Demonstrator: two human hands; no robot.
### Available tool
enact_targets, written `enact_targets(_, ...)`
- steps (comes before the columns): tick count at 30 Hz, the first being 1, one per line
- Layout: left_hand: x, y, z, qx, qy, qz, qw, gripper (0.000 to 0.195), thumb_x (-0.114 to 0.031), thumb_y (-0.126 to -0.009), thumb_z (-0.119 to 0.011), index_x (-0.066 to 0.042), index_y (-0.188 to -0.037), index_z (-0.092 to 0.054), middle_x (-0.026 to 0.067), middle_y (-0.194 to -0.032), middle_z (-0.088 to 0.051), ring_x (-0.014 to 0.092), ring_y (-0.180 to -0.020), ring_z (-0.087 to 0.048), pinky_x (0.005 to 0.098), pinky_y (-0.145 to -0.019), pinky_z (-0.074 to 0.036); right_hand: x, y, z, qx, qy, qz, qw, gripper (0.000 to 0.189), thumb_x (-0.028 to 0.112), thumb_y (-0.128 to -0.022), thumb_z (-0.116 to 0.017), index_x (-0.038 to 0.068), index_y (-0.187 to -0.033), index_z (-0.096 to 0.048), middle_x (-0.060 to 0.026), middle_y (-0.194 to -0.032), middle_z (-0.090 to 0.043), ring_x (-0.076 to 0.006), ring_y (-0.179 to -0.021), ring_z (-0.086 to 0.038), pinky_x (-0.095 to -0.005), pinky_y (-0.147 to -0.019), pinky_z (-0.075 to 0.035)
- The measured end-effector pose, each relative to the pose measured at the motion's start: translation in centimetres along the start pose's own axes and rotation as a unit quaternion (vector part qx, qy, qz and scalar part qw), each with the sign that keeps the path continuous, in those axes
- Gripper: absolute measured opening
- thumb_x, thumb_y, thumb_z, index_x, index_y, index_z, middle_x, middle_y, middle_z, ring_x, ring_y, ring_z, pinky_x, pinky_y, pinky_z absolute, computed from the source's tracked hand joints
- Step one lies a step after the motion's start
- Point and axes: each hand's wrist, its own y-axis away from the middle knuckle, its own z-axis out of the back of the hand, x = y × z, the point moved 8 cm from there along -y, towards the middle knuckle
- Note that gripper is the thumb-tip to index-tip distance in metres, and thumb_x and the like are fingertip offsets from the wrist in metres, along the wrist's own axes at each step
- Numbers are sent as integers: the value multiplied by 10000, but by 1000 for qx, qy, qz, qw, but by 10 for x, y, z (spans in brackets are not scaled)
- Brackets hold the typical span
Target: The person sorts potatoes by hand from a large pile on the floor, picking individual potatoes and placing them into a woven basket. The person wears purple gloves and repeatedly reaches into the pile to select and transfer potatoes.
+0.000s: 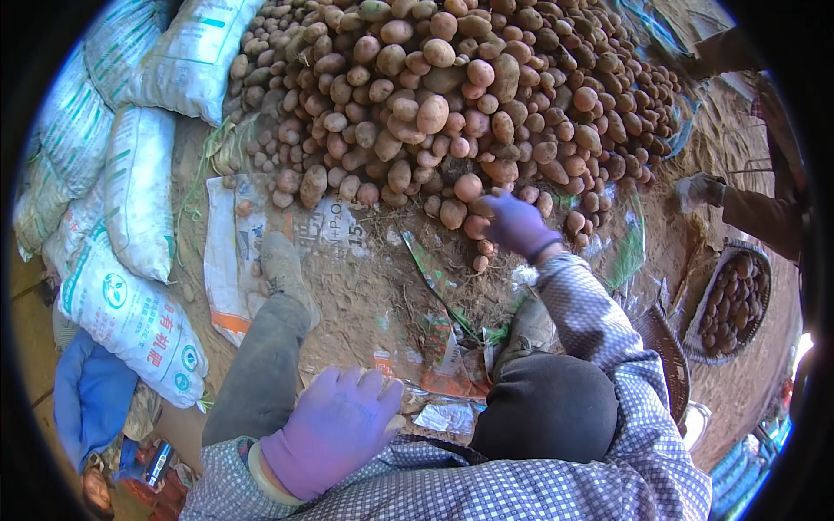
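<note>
My right hand [518, 225], in a purple glove, reaches to the near edge of a large heap of potatoes [432, 114]. Its fingertips touch a brown potato [481, 208], and a reddish potato [476, 226] lies just below them. The palm side is hidden, so a firm grip cannot be made out. Close to my body, my left hand [335, 426], also gloved in purple, is held palm down above my lap with the fingers bent. Whatever may be under that palm is out of sight.
Full woven sacks [140, 195] are stacked at the left. Flattened printed sacks [228, 260] lie on the dirt floor [352, 306] around my feet. At the right, a basket [700, 325] holds potatoes beside another person's gloved hand [697, 192]. A brown basket [664, 358] stands by my right elbow.
</note>
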Motion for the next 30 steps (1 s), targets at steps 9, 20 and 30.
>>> enact_targets(9, -4, -5, -10, 12, -29, 8, 999, 473, -389, -849, -748, -90, -1200, -645, 46, -973, -623, 222, -967, -642, 392, -836, -476, 1, -3, -29, 80, 55, 7, 995, 323, 243, -827, -745, 190, -1143, -698, -231, -1293, -532, -428, -1022, -684, -491, -855, -594)
enact_targets(20, 1, 5, -3, -3, 21, -9, 1000, 438, -377, -857, -726, -81, -1170, -647, 52, -981, -622, 234, -962, -635, 391, -858, -476, -103, 310, 49, 225, 20, -30, 974, 160, 195, -923, -702, 111, -1041, -633, -70, -917, -654, -248, -875, -671, -379, -852, -601)
enact_targets(30, -7, -8, -6, -5, 5, 7, 1000, 451, -354, -847, -748, -83, -1190, -638, 44, -979, -626, 234, -957, -639, 400, -834, -476, -34, 96, 40, -80, 2, 78, 994, 377, 201, -934, -649, 176, -1310, -621, -87, -1285, -642, -326, -1088, -695, -453, -831, -588)
